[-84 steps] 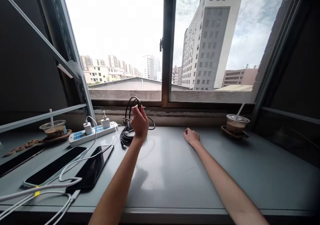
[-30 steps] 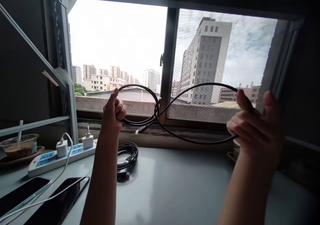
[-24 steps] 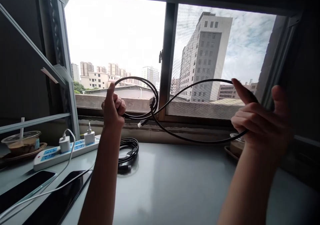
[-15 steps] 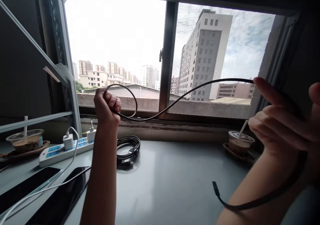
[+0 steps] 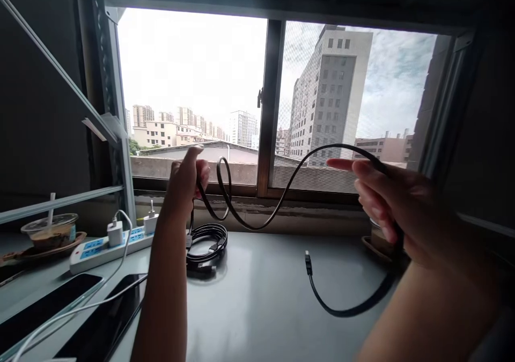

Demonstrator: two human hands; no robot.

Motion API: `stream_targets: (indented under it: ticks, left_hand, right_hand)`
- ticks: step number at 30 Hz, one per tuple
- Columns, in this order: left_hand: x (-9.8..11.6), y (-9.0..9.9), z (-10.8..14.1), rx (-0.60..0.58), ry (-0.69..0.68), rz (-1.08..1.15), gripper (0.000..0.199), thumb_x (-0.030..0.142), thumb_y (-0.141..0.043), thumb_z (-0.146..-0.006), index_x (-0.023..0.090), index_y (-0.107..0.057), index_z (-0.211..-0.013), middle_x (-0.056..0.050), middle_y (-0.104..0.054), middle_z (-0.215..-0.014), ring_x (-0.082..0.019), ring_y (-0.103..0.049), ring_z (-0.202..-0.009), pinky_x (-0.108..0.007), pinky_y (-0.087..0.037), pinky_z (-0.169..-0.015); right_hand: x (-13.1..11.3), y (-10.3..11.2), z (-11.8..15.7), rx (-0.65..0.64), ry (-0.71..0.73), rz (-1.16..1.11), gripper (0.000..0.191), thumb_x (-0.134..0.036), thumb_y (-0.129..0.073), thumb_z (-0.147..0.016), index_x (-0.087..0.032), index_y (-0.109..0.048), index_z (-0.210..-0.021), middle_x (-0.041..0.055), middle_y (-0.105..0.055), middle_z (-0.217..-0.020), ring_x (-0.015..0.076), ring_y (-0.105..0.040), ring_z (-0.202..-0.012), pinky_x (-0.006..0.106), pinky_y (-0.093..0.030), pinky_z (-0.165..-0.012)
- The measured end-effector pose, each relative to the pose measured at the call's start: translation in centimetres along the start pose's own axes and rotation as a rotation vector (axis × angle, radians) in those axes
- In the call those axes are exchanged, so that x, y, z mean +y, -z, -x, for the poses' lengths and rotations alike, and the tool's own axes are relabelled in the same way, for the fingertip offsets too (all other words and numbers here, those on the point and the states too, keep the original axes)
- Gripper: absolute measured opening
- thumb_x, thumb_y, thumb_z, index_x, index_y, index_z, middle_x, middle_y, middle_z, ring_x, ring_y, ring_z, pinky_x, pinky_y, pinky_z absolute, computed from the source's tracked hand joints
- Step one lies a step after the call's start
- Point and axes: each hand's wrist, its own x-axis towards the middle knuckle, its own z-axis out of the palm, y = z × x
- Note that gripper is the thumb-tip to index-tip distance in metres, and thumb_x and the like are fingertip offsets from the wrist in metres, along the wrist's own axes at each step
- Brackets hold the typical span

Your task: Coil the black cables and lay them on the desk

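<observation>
A thin black cable (image 5: 333,146) hangs in the air between my two hands, in front of the window. My left hand (image 5: 187,179) is closed on it, with a loop just right of the fingers and a short length hanging below. On the right, my right hand (image 5: 396,201) also grips the cable, its fingers partly curled and one finger pointing left. From that hand the free end curves down and left over the desk, ending in a dark plug with a metal tip (image 5: 308,263). Beyond my left forearm lies a coiled black cable (image 5: 223,239) with its plugs showing.
A white power strip (image 5: 94,257) with chargers sits at left, near two dark-screened devices (image 5: 44,308) and a white cord (image 5: 80,308). One iced drink cup (image 5: 50,233) stands far left; another cup (image 5: 380,238) is partly hidden behind my right hand. A metal frame surrounds the window.
My right hand has moved left and down, closer to my left hand, which shifted slightly right. The cable now sags deeper between them, and its plug end has swung left.
</observation>
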Motion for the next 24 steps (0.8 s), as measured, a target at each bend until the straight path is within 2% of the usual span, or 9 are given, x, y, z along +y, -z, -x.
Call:
stream_targets:
  ticks: [3, 6, 10, 14, 17, 20, 22, 24]
  left_hand:
    - [0.3, -0.5, 0.5, -0.060, 0.109, -0.037, 0.056, 0.051, -0.033, -0.083, 0.017, -0.045, -0.040, 0.000, -0.037, -0.035, -0.007, -0.032, -0.030, -0.022, -0.021, -0.035]
    - [0.6, -1.0, 0.7, -0.168, 0.152, -0.091, 0.066, 0.055, -0.022, -0.085, 0.015, -0.052, -0.042, -0.002, -0.041, -0.034, -0.007, -0.034, -0.030, -0.023, -0.023, -0.036]
    - [1.0, -1.3, 1.2, -0.306, 0.151, -0.095, 0.062, 0.054, -0.027, -0.086, 0.014, -0.056, -0.048, -0.002, -0.043, -0.034, -0.008, -0.035, -0.029, -0.023, -0.022, -0.036]
    - [1.5, -1.9, 1.9, -0.455, 0.109, -0.122, 0.055, 0.053, -0.034, -0.086, 0.011, -0.065, -0.068, -0.001, -0.049, -0.038, -0.009, -0.039, -0.030, -0.023, -0.025, -0.037]
    - [1.8, -3.0, 2.4, -0.504, 0.087, -0.133, 0.051, 0.051, -0.035, -0.087, 0.011, -0.066, -0.079, 0.000, -0.050, -0.039, -0.009, -0.042, -0.031, -0.022, -0.027, -0.038]
    - [1.7, -4.1, 2.7, -0.552, 0.075, -0.155, 0.052, 0.049, -0.035, -0.088, 0.011, -0.064, -0.068, -0.002, -0.052, -0.038, -0.009, -0.043, -0.030, -0.022, -0.029, -0.039]
    - [1.6, -4.7, 2.7, -0.599, 0.065, -0.179, 0.057, 0.051, -0.034, -0.087, 0.012, -0.060, -0.054, -0.004, -0.053, -0.038, -0.009, -0.043, -0.029, -0.022, -0.031, -0.038]
    - [1.4, -5.0, 2.7, -0.634, 0.056, -0.200, 0.061, 0.054, -0.033, -0.087, 0.012, -0.058, -0.048, -0.006, -0.054, -0.038, -0.010, -0.044, -0.029, -0.022, -0.032, -0.038]
  right_hand:
    - [-0.1, 0.0, 0.2, -0.054, 0.026, 0.046, 0.039, -0.054, -0.064, -0.070, -0.019, -0.070, -0.085, -0.0075, -0.038, -0.044, 0.0022, -0.030, -0.027, 0.015, -0.022, -0.023]
    - [0.1, -0.5, -0.1, -0.120, 0.063, 0.080, 0.035, -0.050, -0.066, -0.069, -0.017, -0.072, -0.082, -0.0042, -0.049, -0.050, 0.0021, -0.034, -0.028, 0.017, -0.026, -0.025]
    - [0.6, -1.6, -1.1, -0.159, 0.108, 0.086, 0.027, -0.044, -0.066, -0.070, -0.019, -0.072, -0.079, 0.0003, -0.061, -0.062, 0.0020, -0.039, -0.031, 0.018, -0.036, -0.032]
    - [1.3, -2.6, -2.0, -0.173, 0.083, 0.096, 0.027, -0.042, -0.065, -0.072, -0.018, -0.072, -0.080, 0.0017, -0.063, -0.063, 0.0038, -0.044, -0.036, 0.019, -0.038, -0.035]
    - [1.9, -3.2, -2.6, -0.198, 0.051, 0.121, 0.030, -0.044, -0.064, -0.073, -0.015, -0.070, -0.078, 0.0016, -0.061, -0.061, 0.0054, -0.049, -0.039, 0.018, -0.038, -0.037]
    - [2.4, -3.7, -3.1, -0.284, 0.028, 0.144, 0.031, -0.046, -0.063, -0.073, -0.015, -0.070, -0.078, 0.0032, -0.063, -0.069, 0.0089, -0.057, -0.051, 0.018, -0.039, -0.040]
    - [2.5, -4.0, -3.3, -0.403, 0.025, 0.165, 0.033, -0.049, -0.062, -0.073, -0.017, -0.069, -0.078, 0.0029, -0.062, -0.071, 0.0104, -0.058, -0.058, 0.018, -0.041, -0.043]
    - [2.6, -4.3, -3.4, -0.529, 0.035, 0.176, 0.034, -0.051, -0.061, -0.074, -0.017, -0.066, -0.074, 0.0012, -0.059, -0.067, 0.0099, -0.054, -0.058, 0.019, -0.042, -0.045]
